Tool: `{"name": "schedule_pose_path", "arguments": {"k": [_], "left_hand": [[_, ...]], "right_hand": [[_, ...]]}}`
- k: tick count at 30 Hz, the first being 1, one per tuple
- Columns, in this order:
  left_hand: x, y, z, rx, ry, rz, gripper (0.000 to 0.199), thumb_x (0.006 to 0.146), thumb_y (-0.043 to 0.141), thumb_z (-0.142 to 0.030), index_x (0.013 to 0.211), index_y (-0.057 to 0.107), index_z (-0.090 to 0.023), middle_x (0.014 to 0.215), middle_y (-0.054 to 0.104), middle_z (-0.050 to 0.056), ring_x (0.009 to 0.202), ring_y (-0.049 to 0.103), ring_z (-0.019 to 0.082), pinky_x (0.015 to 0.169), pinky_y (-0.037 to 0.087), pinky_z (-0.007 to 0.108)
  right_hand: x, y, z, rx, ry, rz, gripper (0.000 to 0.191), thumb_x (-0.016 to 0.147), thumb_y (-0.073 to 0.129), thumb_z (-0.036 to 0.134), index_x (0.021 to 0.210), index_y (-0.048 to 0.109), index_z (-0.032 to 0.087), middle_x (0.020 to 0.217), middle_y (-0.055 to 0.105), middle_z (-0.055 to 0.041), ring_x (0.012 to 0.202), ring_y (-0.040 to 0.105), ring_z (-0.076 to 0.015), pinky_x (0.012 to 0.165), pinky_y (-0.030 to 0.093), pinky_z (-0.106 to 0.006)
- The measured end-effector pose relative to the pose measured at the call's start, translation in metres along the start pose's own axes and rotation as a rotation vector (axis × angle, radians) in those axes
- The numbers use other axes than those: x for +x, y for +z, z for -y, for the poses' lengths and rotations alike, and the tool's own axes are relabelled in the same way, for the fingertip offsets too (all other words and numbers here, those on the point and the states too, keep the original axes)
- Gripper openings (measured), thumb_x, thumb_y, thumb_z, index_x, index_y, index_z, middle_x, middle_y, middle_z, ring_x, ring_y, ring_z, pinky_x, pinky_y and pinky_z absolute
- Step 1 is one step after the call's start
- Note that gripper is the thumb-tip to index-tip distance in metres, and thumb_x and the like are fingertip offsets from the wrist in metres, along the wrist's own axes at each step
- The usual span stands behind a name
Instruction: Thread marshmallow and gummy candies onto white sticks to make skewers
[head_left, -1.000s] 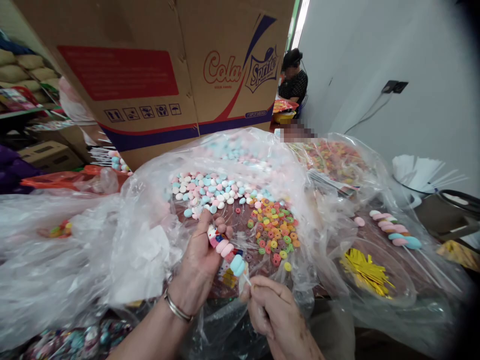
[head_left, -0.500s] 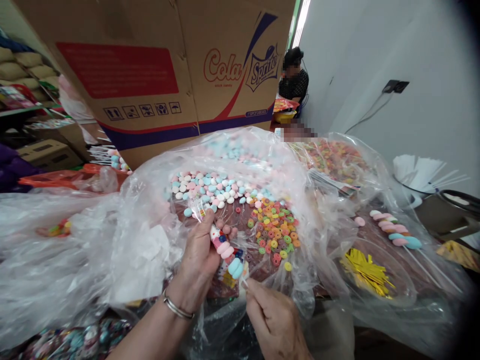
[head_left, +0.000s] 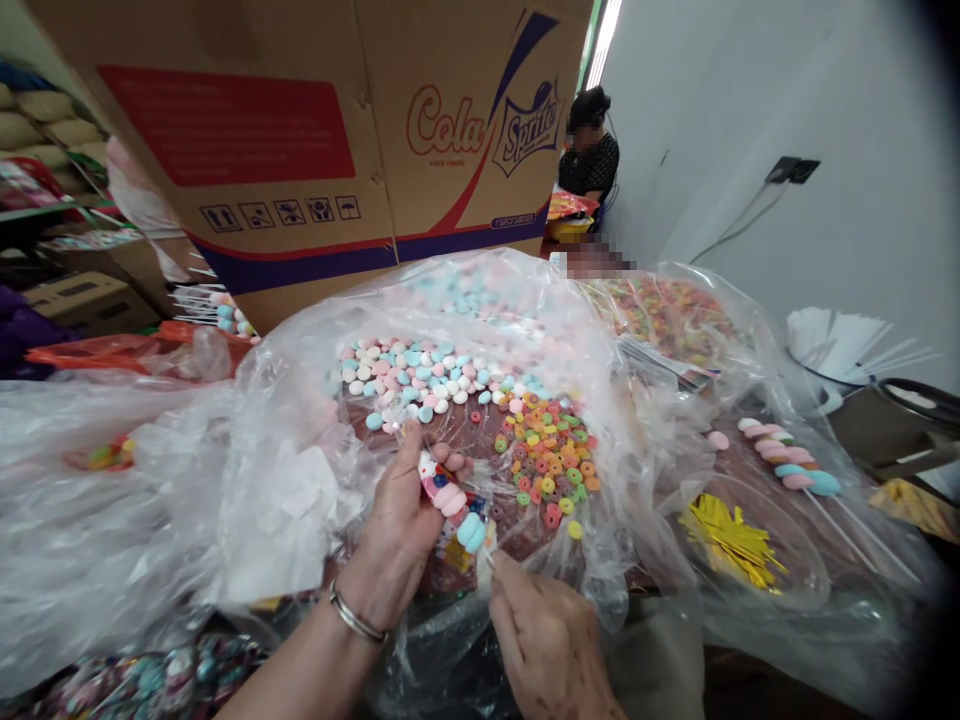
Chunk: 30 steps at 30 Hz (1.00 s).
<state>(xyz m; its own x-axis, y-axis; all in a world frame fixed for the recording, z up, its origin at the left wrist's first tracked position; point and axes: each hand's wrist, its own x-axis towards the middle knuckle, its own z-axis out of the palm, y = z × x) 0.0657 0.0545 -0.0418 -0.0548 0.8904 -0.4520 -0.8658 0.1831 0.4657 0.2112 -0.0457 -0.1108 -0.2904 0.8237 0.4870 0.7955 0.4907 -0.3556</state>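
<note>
Candy skewer [head_left: 452, 500] held aslant over the tabletop [head_left: 480, 442], between both hands. Its upper part is enclosed by the left hand [head_left: 401, 515], grip closed around it; the thin stick at its lower end is pinched by the right hand [head_left: 551, 625], just below the blue pieces. Pastel candies [head_left: 420, 375] spread beyond; ring gummies [head_left: 551, 455] scattered to the right. Farther right, gold strips [head_left: 731, 545] piled, with a second skewer [head_left: 791, 460] laid behind them.

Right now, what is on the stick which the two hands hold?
Pink candies and blue candies show. The left hand covers part of the far end; what lies under it cannot be seen.
</note>
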Motion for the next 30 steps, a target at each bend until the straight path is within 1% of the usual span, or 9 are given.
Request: {"name": "schedule_pose_path", "arguments": {"k": [3,7,9,14,17,20,24,28,30], "left_hand": [[0.000,0.000,0.000,0.017,-0.028,-0.025,0.040,0.101,0.050,-0.037,0.067,0.057,-0.016,0.050,0.056,-0.002,0.043,0.056,0.012,0.050,0.054,0.023],[-0.005,0.000,0.003,0.064,0.009,0.040,0.037,0.089,0.068,-0.048,0.071,0.058,-0.017,0.049,0.055,-0.004,0.043,0.056,0.013,0.046,0.051,0.022],[-0.008,-0.001,0.005,0.086,-0.002,0.046,0.038,0.084,0.073,-0.050,0.071,0.057,-0.018,0.049,0.054,-0.005,0.043,0.055,0.012,0.045,0.049,0.021],[-0.006,-0.004,0.007,0.110,-0.027,0.043,0.034,0.087,0.071,-0.044,0.073,0.056,-0.017,0.052,0.059,-0.003,0.043,0.056,0.012,0.046,0.050,0.023],[-0.003,-0.007,0.005,0.128,0.060,0.001,0.028,0.084,0.075,-0.037,0.074,0.059,-0.016,0.057,0.063,-0.001,0.048,0.062,0.014,0.050,0.054,0.024],[-0.001,-0.009,0.001,0.111,0.106,0.023,0.022,0.080,0.078,-0.029,0.076,0.062,-0.014,0.064,0.068,0.002,0.058,0.069,0.018,0.061,0.060,0.030],[-0.007,-0.009,0.002,0.042,-0.010,0.168,0.024,0.081,0.077,-0.033,0.075,0.061,-0.016,0.059,0.064,0.000,0.052,0.064,0.014,0.050,0.055,0.023],[-0.017,-0.010,0.006,0.065,-0.110,0.162,0.031,0.088,0.071,-0.041,0.072,0.057,-0.017,0.058,0.061,-0.002,0.046,0.060,0.012,0.044,0.051,0.020],[-0.021,-0.014,0.007,0.101,-0.149,0.162,0.033,0.092,0.065,-0.043,0.073,0.060,-0.016,0.058,0.061,-0.001,0.045,0.059,0.011,0.042,0.049,0.019]], "right_hand": [[0.001,0.000,0.005,0.008,-0.031,0.009,0.031,0.095,0.041,0.015,0.109,0.069,0.011,0.063,0.070,-0.0051,0.053,0.065,-0.0175,0.053,0.041,-0.025],[0.006,0.000,0.018,0.246,0.111,0.102,0.031,0.097,0.036,0.016,0.089,0.065,0.018,0.054,0.063,0.0018,0.042,0.056,-0.0118,0.046,0.033,-0.023],[0.006,0.002,0.022,0.286,0.142,0.103,0.032,0.098,0.035,0.016,0.085,0.064,0.019,0.052,0.060,0.0029,0.039,0.053,-0.0106,0.044,0.031,-0.023],[0.002,0.008,0.015,-0.063,-0.062,-0.114,0.029,0.092,0.044,0.010,0.107,0.070,0.008,0.057,0.066,-0.0046,0.048,0.061,-0.0174,0.049,0.040,-0.026],[0.003,0.005,0.010,-0.100,-0.076,-0.170,0.029,0.090,0.049,0.009,0.110,0.071,0.008,0.057,0.066,-0.0050,0.049,0.062,-0.0183,0.050,0.043,-0.027],[0.006,0.001,0.014,0.129,0.013,-0.089,0.030,0.094,0.043,0.012,0.107,0.071,0.013,0.061,0.068,-0.0033,0.051,0.063,-0.0151,0.052,0.044,-0.023],[0.007,0.002,0.025,0.326,0.163,0.051,0.033,0.100,0.035,0.019,0.095,0.068,0.017,0.061,0.066,-0.0016,0.052,0.063,-0.0132,0.052,0.042,-0.021],[0.006,0.005,0.033,0.360,0.066,0.141,0.030,0.096,0.036,0.016,0.108,0.063,0.015,0.071,0.070,-0.0038,0.061,0.067,-0.0155,0.059,0.045,-0.023],[0.009,0.000,0.035,0.399,0.032,0.244,0.024,0.093,0.040,0.016,0.104,0.062,0.015,0.073,0.071,-0.0033,0.060,0.066,-0.0149,0.057,0.044,-0.023]]}}
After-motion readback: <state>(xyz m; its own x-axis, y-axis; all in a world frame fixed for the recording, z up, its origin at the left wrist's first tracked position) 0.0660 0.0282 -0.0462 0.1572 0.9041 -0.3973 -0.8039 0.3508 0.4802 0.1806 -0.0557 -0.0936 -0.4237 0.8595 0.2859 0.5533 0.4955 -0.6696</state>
